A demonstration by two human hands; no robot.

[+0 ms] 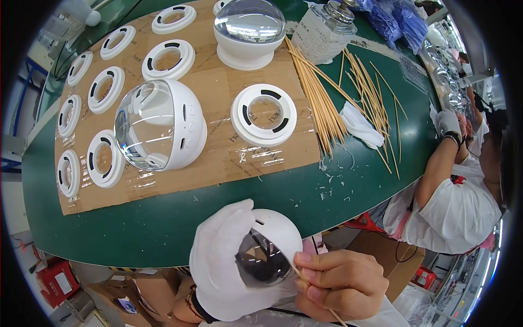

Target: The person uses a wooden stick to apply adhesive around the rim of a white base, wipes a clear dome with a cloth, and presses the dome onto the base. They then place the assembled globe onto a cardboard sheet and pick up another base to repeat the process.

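Note:
My left hand [220,261], in a white glove, is wrapped round a white round housing with a clear dome [261,259], held tilted just off the table's near edge. The dome faces down and toward me, with dark reflections in it. In my bare right hand [343,280] a thin wooden stick [336,315] is pinched between thumb and fingers. Its tip is at the seam between dome and white housing, close to my fingertips; whether it touches cannot be made out. Another domed unit [188,125] lies on its side on the cardboard, and a third [248,35] stands upright on a white ring.
Several white rings with black pads [264,114] lie on a cardboard sheet [218,150] over the green table [163,218]. Wooden sticks [321,103], a white wipe [360,125], a glass bottle [324,35] and blue plastic bags [395,22] lie beyond. A co-worker [452,185] sits at right.

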